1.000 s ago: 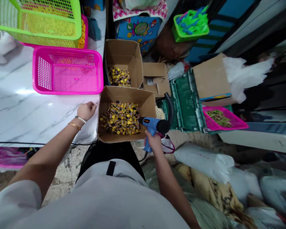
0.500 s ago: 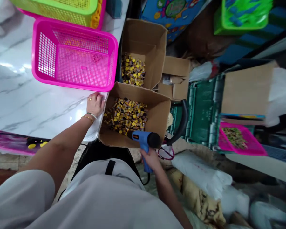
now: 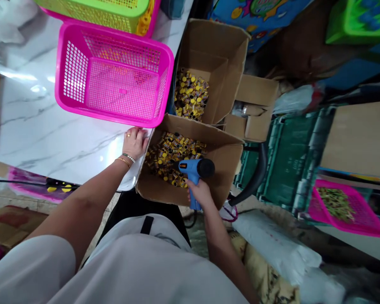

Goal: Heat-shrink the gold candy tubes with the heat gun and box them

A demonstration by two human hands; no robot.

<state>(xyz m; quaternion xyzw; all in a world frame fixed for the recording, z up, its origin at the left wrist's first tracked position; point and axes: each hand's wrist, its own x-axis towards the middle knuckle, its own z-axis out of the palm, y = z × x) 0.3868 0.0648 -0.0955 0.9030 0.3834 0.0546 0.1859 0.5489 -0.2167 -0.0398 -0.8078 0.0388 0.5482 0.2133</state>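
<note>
Right hand (image 3: pixel 200 193): fingers wrapped round the grip of a blue heat gun (image 3: pixel 193 166), pistol-shaped, smooth plastic, rounded black rear end. Nozzle points leftward, above the small yellow-capped cylinders (image 3: pixel 166 153) heaped in the near cardboard box (image 3: pixel 223 156). Cylinders short, stubby, printed in brown and yellow; some show round yellow ends, others dark ones. Box walls matt brown, slightly bowed, top edge uneven.

Left hand (image 3: pixel 135 143): palm down, fingers loosely bent, nothing seen in its grasp. Rests at the edge of a glossy white tabletop (image 3: pixel 72 135) with grey marble veining, beside the box rim and just below a corner of the pink basket (image 3: pixel 112 117). Basket rectangular, thin plastic, pierced with a fine grid, broad rounded rim. On the wrist, a beaded bracelet (image 3: pixel 128 157) and a thin gold-coloured bangle (image 3: pixel 123 161).

Beyond the near box, a second cardboard box (image 3: pixel 213 40) holds similar cylinders. To the right, a ribbed green crate (image 3: pixel 286 160) and a thick, curved black tube (image 3: pixel 262 175).

Against half a second ago: heat gun is farther in over the box; it was nearer the front rim. Left hand holds the same palm-down rest; a second ago it was drawn in, fingertips together.
</note>
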